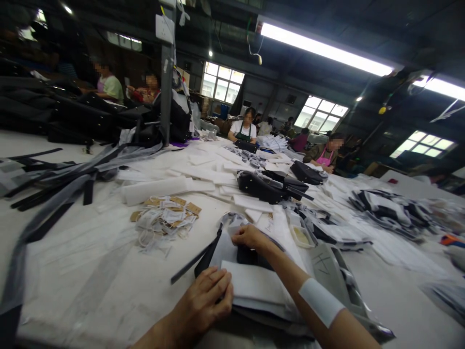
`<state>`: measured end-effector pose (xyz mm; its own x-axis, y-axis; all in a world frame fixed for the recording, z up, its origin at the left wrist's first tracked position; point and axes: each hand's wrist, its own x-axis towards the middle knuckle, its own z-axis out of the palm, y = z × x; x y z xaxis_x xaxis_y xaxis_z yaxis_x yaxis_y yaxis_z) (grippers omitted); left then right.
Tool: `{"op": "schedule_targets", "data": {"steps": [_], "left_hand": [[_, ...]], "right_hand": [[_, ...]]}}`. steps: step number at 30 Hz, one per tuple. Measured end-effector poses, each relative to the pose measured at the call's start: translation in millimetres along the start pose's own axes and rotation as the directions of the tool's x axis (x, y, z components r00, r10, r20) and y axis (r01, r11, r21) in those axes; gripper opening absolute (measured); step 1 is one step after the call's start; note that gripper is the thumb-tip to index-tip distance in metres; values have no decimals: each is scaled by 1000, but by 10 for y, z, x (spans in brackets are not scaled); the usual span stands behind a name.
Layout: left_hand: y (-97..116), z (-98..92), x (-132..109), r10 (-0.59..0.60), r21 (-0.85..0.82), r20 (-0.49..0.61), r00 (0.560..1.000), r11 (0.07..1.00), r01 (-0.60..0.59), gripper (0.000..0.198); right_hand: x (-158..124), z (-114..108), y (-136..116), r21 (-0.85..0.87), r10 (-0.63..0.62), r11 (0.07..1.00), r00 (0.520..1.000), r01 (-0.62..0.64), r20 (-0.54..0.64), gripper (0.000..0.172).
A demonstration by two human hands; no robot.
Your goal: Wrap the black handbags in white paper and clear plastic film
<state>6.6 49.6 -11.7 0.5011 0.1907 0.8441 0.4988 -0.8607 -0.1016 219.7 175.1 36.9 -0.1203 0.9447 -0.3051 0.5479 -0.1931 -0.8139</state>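
- The worktop (119,315) is stretching pale and wide across the room, and it is carrying many heaps.
- The black bag (205,259) is lying at the near edge of the worktop, under the two hands; a white sheet (254,283) is covering its near part.
- The left grip (209,295) is resting its bent fingers at the left edge of this sheet; I am not able to tell if it is pinching.
- The right grip (252,238) is bending its fingers together at the bag's far part, by pale wrapping; whether it is grasping this, I cannot tell.
- To the left, a pile of tags (170,215) is lying loose, and black strips (89,191) are trailing further left.
- A small tub (302,236) and a grey box (329,266) are standing to the right.
- Behind, white pieces (203,169) are spreading around another black bag (256,186).
- A long lamp (327,48) is shining above, and windows (223,82) are letting daylight into the dark room.
- Co-workers (245,131) are sitting at the far side.
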Motion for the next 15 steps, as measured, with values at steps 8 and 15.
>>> {"op": "schedule_targets", "data": {"steps": [8, 15], "left_hand": [[96, 71, 13, -93, -7, -8, 996, 996, 93, 34], [110, 27, 25, -100, -22, 26, 995, 995, 100, 34]], "right_hand": [[-176, 25, -25, 121, -77, 989, 995, 85, -70, 19], [-560, 139, -75, -87, -319, 947, 941, 310, -116, 4]]}}
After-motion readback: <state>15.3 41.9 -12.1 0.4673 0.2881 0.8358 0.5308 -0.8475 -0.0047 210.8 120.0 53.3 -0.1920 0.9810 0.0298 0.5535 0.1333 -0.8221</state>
